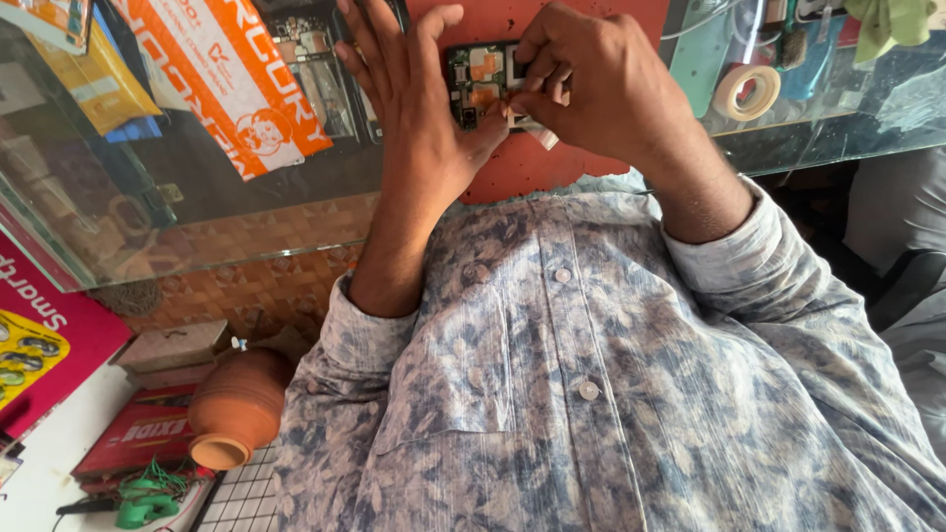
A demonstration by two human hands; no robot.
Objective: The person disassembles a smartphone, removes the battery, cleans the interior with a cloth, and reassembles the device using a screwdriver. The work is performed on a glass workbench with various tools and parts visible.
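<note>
Two hands on one opened-up phone [480, 84] here, back cover off so you can see the green board and some orange patches inside. It's sitting on a red mat [532, 167] on top of a glass counter [197, 197], right at the top middle of the view.

The left hand [419, 108] is pressed against the phone's left edge, fingers stretched up and spread, thumb tucked in near the bottom corner, so it's bracing the phone more than gripping it. The right hand [591, 84] is curled over the phone's right side, fingertips pinched together on a small pale strip [540, 133] sticking out just below the phone. Can't tell what that strip actually is.

Further out: a roll of pale tape [746, 92] sits on the glass to the right, well apart from the hands. Orange and white packets [232, 84] show under the glass on the left. Down low on the left there's a clay pot [238, 406] lying on its side, next to a red box [143, 433], with green clips [146, 500] just below it. The person's wearing a blue patterned button shirt [591, 394].
</note>
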